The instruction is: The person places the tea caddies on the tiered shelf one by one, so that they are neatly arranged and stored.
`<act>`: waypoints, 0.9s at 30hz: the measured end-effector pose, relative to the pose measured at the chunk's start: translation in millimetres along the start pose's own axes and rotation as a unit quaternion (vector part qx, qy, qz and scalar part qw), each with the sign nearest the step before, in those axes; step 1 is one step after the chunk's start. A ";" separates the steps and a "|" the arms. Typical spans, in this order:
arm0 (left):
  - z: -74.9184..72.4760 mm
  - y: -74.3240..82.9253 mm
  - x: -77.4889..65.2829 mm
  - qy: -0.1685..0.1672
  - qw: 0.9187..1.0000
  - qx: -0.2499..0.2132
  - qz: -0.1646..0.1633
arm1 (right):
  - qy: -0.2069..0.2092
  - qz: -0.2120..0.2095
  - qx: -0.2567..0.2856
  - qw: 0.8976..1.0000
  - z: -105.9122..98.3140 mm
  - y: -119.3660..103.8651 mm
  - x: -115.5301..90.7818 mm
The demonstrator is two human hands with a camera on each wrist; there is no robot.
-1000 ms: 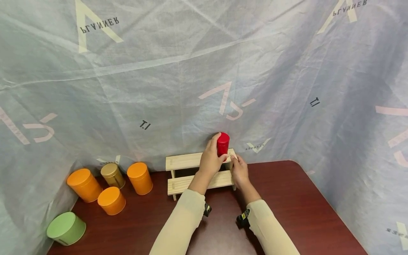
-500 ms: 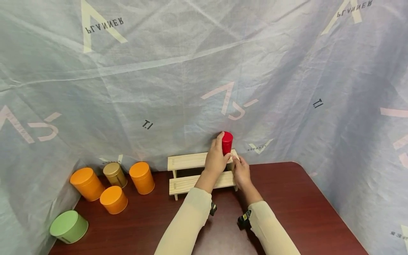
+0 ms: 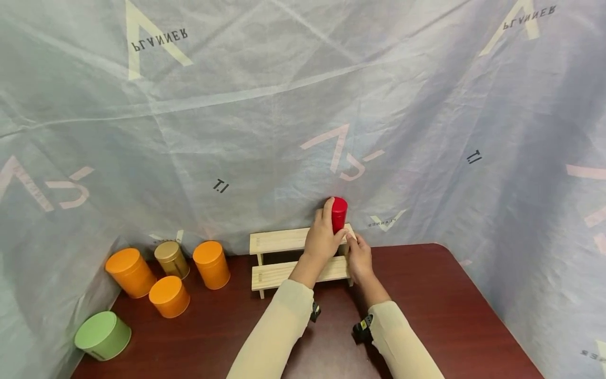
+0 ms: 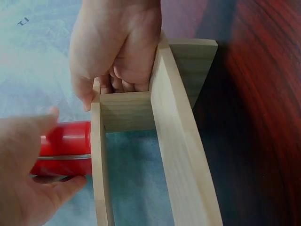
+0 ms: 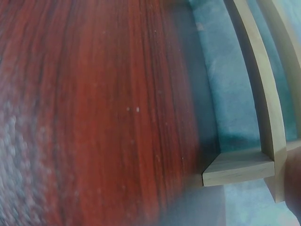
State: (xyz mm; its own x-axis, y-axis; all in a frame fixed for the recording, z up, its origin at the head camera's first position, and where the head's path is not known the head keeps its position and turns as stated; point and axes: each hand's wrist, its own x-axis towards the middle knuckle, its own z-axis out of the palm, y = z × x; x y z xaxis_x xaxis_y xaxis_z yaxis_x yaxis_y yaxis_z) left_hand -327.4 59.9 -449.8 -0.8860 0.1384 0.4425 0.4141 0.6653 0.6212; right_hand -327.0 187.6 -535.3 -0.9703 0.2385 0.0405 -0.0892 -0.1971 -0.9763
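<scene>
A red cylindrical tin (image 3: 339, 213) stands upright at the right end of the upper board of a two-tier wooden shelf (image 3: 279, 240). My left hand (image 3: 322, 238) grips the tin from its left side, thumb toward the front. In the left wrist view the base of the red tin (image 4: 70, 139) meets the board, with the left hand (image 4: 19, 169) around it. The right hand (image 3: 360, 257) holds the shelf's right end, its fingers curled behind the upper board and side support. Only a sliver of the right hand (image 5: 293, 188) enters the right wrist view.
On the left of the dark red table (image 3: 416, 305) stand a tall orange tin (image 3: 211, 267), a gold tin (image 3: 172, 261), another orange tin (image 3: 132, 276), a short orange tin (image 3: 169, 298) and a green tin (image 3: 104, 337). A grey printed cloth (image 3: 265, 131) hangs close behind the shelf.
The head view has shifted slightly. My left hand and the red tin have moved a little to the right along the upper board. The right hand keeps its hold on the shelf end.
</scene>
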 end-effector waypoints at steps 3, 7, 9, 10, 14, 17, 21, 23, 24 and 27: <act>-2.8 1.2 1.6 -0.012 1.000 -0.005 0.007 | -0.002 -0.008 0.012 1.000 -0.3 -1.0 1.7; -7.3 3.4 3.2 -0.030 1.000 -0.001 0.002 | 0.000 -0.010 0.002 1.000 -0.1 -1.3 3.7; -9.0 4.6 3.0 -0.035 0.999 0.000 -0.002 | 0.002 -0.011 -0.003 1.000 0.1 -1.0 3.9; -9.8 5.2 2.8 -0.036 0.999 -0.002 -0.004 | 0.002 -0.011 -0.005 1.000 0.2 -0.9 3.8; -11.9 7.4 1.0 -0.033 0.999 -0.003 -0.012 | 0.003 -0.008 -0.005 1.000 -0.2 0.3 2.3; -12.7 8.5 0.1 -0.035 0.999 -0.002 -0.019 | 0.004 -0.006 -0.002 1.000 -1.0 1.2 1.3; -13.3 8.9 -0.5 -0.026 0.999 -0.006 -0.017 | 0.004 -0.007 -0.003 1.000 -1.3 1.3 0.9; -13.6 9.0 -1.0 -0.023 1.000 -0.004 -0.017 | 0.005 -0.007 -0.011 1.000 -1.1 1.3 0.9; -13.6 9.0 -1.3 -0.022 1.000 -0.003 -0.018 | 0.006 -0.008 -0.016 1.000 -1.0 1.2 1.0; -13.4 8.7 -2.2 -0.019 1.000 0.000 -0.018 | 0.010 -0.007 -0.027 1.000 -0.9 1.6 1.4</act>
State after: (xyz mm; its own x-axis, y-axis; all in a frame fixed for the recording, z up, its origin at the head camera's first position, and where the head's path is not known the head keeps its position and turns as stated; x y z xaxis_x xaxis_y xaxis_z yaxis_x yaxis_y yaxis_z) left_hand -319.1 55.6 -436.7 -0.9076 0.1432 0.3946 0.3822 0.6705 0.6358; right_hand -328.3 188.5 -537.0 -0.9642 0.2602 0.0509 -0.0905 -0.1425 -0.9856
